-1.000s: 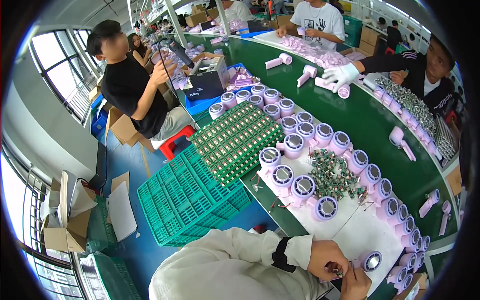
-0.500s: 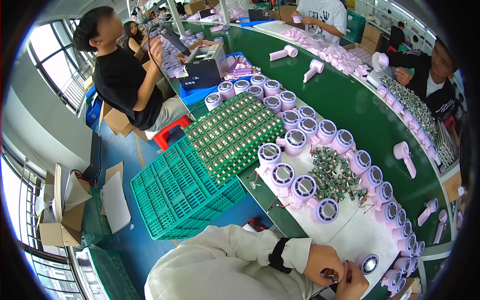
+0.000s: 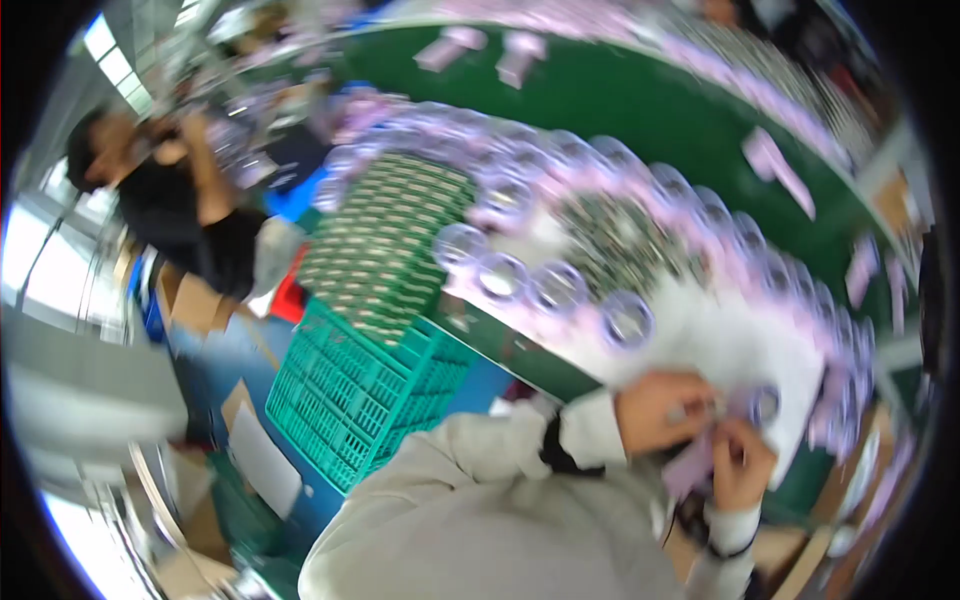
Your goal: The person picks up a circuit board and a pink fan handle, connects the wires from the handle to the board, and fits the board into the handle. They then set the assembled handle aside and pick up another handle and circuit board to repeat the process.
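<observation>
Close together over the near end of the white work surface [image 3: 730,345], both my hands are at a lilac handheld fan. My left hand [image 3: 660,408] is curled with a small circuit board at its fingertips, blurred. My right hand [image 3: 742,462] is closed in a pinch; what is in its fingers is too smeared to make out. The fan's round head [image 3: 764,404] is beyond my fingers, and its pink handle [image 3: 690,466] points down between my hands toward my body. A heap of small green circuit boards [image 3: 625,245] is farther off, with lilac fan heads [image 3: 627,318] around it.
Stacked green circuit-board panels [image 3: 385,240] rest on a teal plastic crate [image 3: 345,390] at the left. Beyond runs the green conveyor [image 3: 610,105] with pink fans on it. A person in black [image 3: 190,220] sits at the left. Cardboard boxes [image 3: 860,475] stand at the right.
My view has swung and blurred, so the scene shifts left and up. My hands now work at the fan, with its pink handle between them; before, the fan head stood beside them.
</observation>
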Tool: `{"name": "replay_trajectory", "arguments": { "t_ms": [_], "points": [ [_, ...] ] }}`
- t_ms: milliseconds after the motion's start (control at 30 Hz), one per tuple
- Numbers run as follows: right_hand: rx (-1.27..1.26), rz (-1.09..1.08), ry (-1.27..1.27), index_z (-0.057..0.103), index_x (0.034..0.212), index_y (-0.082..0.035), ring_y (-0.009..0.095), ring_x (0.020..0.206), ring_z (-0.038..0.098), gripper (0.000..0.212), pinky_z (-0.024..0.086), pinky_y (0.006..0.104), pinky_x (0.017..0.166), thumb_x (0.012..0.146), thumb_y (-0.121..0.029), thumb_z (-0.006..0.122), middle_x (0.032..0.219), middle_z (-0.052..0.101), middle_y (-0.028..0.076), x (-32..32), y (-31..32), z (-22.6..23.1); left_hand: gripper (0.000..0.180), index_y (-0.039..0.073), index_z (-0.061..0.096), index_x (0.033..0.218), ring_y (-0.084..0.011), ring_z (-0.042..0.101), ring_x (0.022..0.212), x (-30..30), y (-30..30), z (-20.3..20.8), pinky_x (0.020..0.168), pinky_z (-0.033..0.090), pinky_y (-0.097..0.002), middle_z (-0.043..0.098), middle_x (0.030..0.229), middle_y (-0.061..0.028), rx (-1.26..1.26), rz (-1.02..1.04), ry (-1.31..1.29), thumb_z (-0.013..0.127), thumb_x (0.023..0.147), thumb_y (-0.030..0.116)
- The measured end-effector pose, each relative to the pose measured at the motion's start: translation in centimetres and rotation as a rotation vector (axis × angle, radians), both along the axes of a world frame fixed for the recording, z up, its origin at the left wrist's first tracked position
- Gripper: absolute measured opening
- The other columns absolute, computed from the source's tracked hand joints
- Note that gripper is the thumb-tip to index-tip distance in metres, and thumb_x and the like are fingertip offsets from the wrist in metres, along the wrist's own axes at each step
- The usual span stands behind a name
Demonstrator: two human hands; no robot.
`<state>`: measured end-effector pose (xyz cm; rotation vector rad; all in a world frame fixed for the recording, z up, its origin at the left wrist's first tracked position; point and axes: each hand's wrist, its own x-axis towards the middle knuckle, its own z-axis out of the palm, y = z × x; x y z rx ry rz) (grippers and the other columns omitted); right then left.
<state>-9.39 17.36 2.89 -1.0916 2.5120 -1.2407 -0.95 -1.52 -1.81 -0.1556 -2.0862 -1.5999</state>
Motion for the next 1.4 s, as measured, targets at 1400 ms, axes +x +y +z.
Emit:
{"name": "replay_trajectory", "arguments": {
  "t_ms": [1400],
  "points": [
    [-0.132, 0.090, -0.146, 0.076, 0.094, -0.005, 0.009, 0.046, 0.047, 0.015, 0.036, 0.0256, 0.047, 0.080, 0.000, 0.075, 0.059, 0.060, 0.003, -0.6, 0.9, 1.3, 0.031, -0.003, 0.066, 0.125, -0.0195, 0.069, 0.098, 0.1, -1.1, 2.0, 0.087, 0.058, -0.0288, 0.068, 0.109, -0.0135, 0.379, -0.394, -0.284, 0.062, 0.095, -0.008]
  ]
}}
